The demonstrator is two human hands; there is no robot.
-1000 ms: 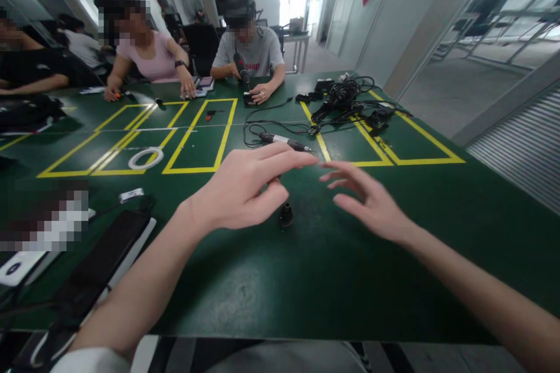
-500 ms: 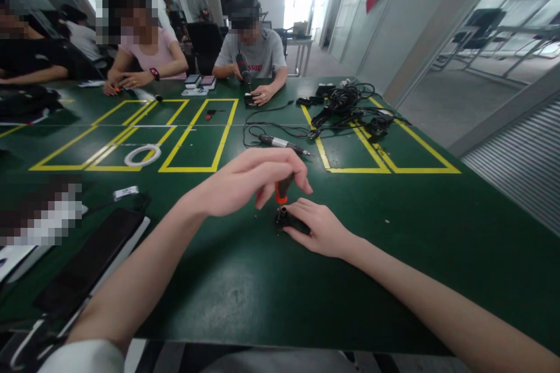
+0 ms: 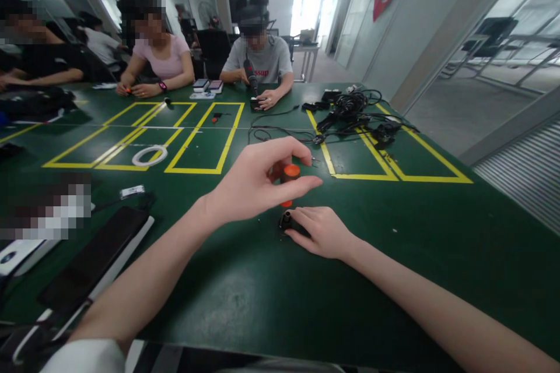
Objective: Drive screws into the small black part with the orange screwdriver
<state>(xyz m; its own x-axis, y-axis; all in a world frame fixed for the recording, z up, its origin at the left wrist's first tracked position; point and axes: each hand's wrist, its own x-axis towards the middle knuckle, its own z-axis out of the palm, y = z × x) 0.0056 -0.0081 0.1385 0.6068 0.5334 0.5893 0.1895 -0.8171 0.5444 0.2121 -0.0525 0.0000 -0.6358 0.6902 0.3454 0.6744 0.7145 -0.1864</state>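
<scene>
My left hand (image 3: pixel 258 178) is curled around the upright handle of a screwdriver (image 3: pixel 291 171), dark with orange at its top and lower end. The thumb and forefinger stand apart on either side of the handle, while the other fingers bend behind it. Directly below, a small black part with a round, tube-like post (image 3: pixel 286 219) sits on the green table (image 3: pixel 227 297). My right hand (image 3: pixel 321 232) rests on the tabletop and pinches this part from the right. The screwdriver's tip is hard to see.
Beyond my hands lie a tangle of black cables (image 3: pixel 350 111), a white tape roll (image 3: pixel 149 155) and yellow tape outlines. To my left is a black phone-like slab (image 3: pixel 98 256). Across the table, a person (image 3: pixel 258 64) holds a power screwdriver (image 3: pixel 251 76); other people sit beside.
My left thumb and forefinger have spread, and the hand has turned so that the screwdriver handle's orange top shows. My right hand stays on the black part. The view has shifted slightly.
</scene>
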